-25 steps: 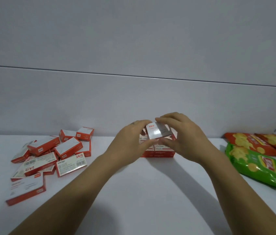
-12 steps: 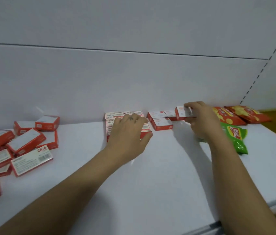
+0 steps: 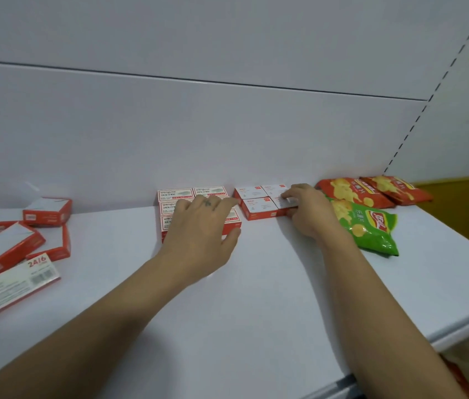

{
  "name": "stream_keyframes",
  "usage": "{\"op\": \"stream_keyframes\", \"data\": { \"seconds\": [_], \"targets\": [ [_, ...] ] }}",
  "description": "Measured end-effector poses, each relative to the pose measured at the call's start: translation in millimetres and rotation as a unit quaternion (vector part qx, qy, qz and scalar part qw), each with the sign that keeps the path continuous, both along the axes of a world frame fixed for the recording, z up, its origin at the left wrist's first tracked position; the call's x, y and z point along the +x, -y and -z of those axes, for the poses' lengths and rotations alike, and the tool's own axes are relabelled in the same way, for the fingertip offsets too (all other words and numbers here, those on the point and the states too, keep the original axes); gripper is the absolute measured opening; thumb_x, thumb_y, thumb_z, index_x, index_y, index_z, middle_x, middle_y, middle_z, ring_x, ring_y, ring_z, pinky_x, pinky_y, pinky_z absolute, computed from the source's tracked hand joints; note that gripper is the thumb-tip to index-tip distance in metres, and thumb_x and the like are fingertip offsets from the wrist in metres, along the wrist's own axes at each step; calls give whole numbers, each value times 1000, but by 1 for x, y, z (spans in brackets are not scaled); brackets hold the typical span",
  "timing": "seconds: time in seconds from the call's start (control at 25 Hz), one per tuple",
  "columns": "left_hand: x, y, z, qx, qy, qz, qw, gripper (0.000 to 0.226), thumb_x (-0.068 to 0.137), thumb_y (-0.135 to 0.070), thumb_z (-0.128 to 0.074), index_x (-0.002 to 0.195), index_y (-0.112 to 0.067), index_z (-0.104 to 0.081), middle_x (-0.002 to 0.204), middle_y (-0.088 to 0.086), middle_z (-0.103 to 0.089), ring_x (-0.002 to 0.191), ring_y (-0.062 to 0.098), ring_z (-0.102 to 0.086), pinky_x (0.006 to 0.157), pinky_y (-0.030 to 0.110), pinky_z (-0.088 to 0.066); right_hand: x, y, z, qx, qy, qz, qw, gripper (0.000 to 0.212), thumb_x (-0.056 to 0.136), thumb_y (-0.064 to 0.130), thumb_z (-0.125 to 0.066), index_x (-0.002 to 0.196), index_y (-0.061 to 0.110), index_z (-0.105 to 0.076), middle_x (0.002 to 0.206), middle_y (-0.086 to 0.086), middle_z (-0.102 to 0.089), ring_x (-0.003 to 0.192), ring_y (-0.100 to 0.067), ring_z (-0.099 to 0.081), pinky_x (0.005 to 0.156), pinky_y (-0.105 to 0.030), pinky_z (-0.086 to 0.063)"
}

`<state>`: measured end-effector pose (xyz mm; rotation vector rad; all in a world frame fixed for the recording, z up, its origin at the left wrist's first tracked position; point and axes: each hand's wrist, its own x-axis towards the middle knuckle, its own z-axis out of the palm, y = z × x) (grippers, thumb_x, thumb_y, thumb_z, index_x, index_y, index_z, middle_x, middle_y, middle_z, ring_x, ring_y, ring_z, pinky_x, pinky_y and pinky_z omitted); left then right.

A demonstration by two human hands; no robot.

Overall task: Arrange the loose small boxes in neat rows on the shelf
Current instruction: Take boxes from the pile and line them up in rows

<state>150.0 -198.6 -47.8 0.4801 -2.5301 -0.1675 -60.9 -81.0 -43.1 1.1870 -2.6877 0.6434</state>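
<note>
Small red-and-white cardboard boxes lie in flat rows against the back wall of the smooth white shelf. Loose pile of boxes at left, cut off by the frame. "24/6" is readable, finer print blurred. Left grip lies flat, fingers straight, hiding part of the left block. Right grip pinches the front-right box, with a glossy green crisp bag just beside it.

Green chip bag just beside two red chip bags

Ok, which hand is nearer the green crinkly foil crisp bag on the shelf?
Right. The right hand, gripping a small red-and-white cardboard box, lies just left of the green foil crisp bag. The left hand rests further left, on the larger red-and-white boxes.
</note>
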Motion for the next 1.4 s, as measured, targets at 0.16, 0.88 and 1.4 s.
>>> {"op": "stream_keyframes", "data": {
  "seconds": [0.16, 0.88, 1.4],
  "targets": [
    [0, 2, -2, -8, 8, -14, 1000, 49, 89, -43, -47, 134, -26, -39, 124, -3, -57, 109, 22, -46, 91, 39, -30, 3, 1, 4, -3, 19, 18, 1000, 36, 79, 13, -63, 114, 20, -67, 121, -7, -64, 110, -28, -57, 86, -28, -40],
    [69, 51, -17, -24, 65, -125, 990, 50, 85, -53, -49, 127, -27, -48, 125, -3, -55, 115, 20, -45, 92, 39, -29, 95, 57, -40, 24, -12, -183, 983, 73, 79, 44, -69, 143, 30, -36, 153, -2, -31, 136, -21, -35, 114, -43, -23],
    [227, 67, -21, -16, 113, -266, 957, 59, 78, -64, -48, 129, -35, -44, 131, -2, -54, 121, 22, -43, 98, 44, -29, 243, 139, -34, 94, -54, -438, 893, 61, 79, 48, -67, 134, 31, -47, 136, 1, -50, 121, -21, -48, 98, -38, -37]
  ]
}}
